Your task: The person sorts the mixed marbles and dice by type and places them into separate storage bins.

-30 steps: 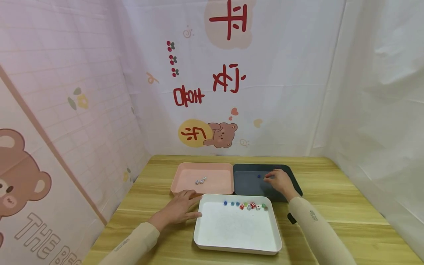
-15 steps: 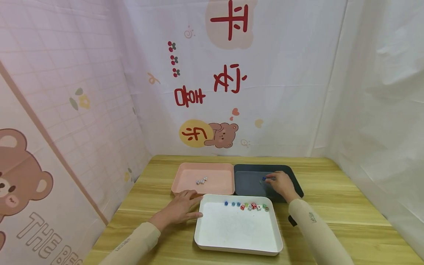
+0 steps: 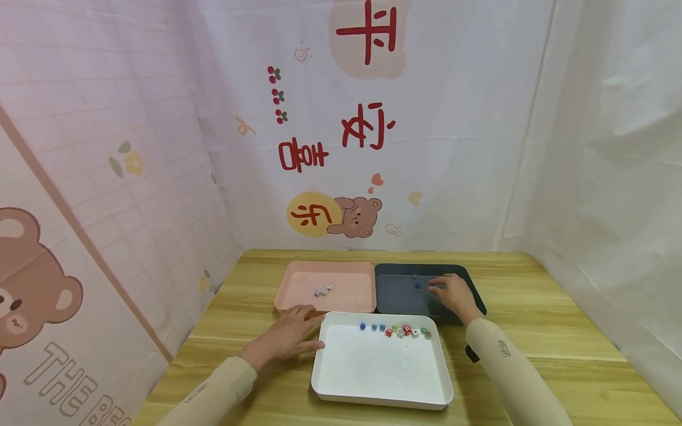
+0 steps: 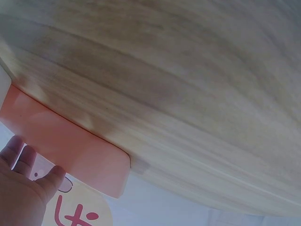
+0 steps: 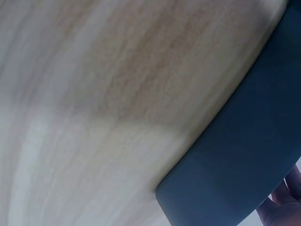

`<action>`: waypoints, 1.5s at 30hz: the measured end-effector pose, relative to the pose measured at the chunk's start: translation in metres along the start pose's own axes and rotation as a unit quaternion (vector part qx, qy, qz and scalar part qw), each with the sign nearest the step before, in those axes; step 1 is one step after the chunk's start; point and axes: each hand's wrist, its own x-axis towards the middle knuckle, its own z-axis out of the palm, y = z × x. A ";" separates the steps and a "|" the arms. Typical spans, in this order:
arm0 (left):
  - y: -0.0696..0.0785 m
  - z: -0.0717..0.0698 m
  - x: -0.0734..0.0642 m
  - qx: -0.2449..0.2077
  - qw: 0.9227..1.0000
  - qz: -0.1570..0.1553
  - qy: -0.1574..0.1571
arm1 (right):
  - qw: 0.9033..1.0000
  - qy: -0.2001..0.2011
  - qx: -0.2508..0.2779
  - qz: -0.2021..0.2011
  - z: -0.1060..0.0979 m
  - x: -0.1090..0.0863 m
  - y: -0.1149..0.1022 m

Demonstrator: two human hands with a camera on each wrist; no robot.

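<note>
My right hand (image 3: 453, 294) hovers over the dark blue tray (image 3: 391, 296), fingers loosely bent and nothing visible between them. Just left of its fingertips lies a small blue marble-like piece (image 3: 418, 286); a tiny pale piece (image 3: 414, 276) sits behind it. My left hand (image 3: 288, 332) rests by the left rim of the white tray (image 3: 380, 370), fingers spread, close to the front edge of the pink tray (image 3: 351, 290). Along the white tray's back lie blue pieces (image 3: 375, 327), red dice (image 3: 407, 329), white dice (image 3: 415, 333) and green pieces (image 3: 424, 331).
Several small white dice (image 3: 324, 291) lie in the pink tray, which abuts the dark blue tray. All three trays stand on a wooden table (image 3: 240, 307). A printed curtain (image 3: 453, 148) hangs behind and on both sides.
Half a second ago the right fingertips were at the blue piece; now they are apart from it. It lies slightly farther left, and the pale piece shows behind it. The left hand stays put.
</note>
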 end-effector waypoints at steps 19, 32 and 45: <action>-0.001 0.003 0.000 0.006 1.000 0.007 0.006 | 1.000 0.002 -0.002 -0.015 0.000 0.002 -0.010; 0.000 0.000 -0.001 0.000 1.000 0.001 0.001 | 0.999 -0.008 0.008 -0.046 0.001 0.006 -0.024; 0.000 0.001 0.000 -0.005 1.000 0.002 0.006 | 0.998 -0.031 0.027 -0.048 0.008 0.007 -0.046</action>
